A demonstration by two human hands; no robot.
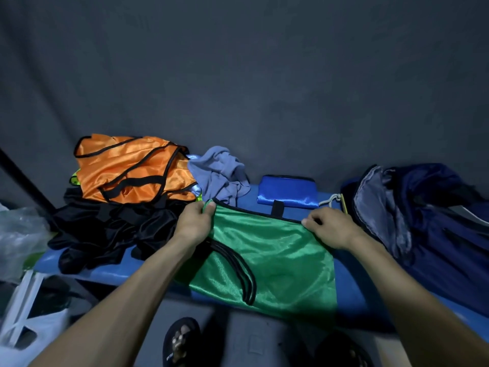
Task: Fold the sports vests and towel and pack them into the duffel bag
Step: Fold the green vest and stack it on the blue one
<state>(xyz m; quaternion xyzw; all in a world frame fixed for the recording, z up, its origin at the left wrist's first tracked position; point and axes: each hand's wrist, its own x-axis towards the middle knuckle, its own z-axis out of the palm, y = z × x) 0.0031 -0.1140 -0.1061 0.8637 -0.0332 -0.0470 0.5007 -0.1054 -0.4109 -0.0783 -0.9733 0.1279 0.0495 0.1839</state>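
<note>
Slippered feet [182,343] sat nearest the lens, on the floor below the near edge of the blue bench [111,271]. On that bench lay the green vest [275,258], spread flat, near hem hanging over the edge, black-trimmed armhole on its left side. Left hand [194,223] pinched the far-left corner between thumb and fingers; right hand [332,227] had fingers curled on the far-right corner, apparently gripping the trim (contact partly hidden). Fabric looked thin, shiny, very light and floppy, probably slick, so it would likely slide and unfold unless corners were held and creases pressed. Best hold judged to be the bound black edge at the corners. Far left were the orange vest [132,168] atop black vests [113,229], unfolded; grey towel [219,176] crumpled just behind; a folded blue vest [288,192] lay far centre. Duffel bag [423,221] stood open at right.
</note>
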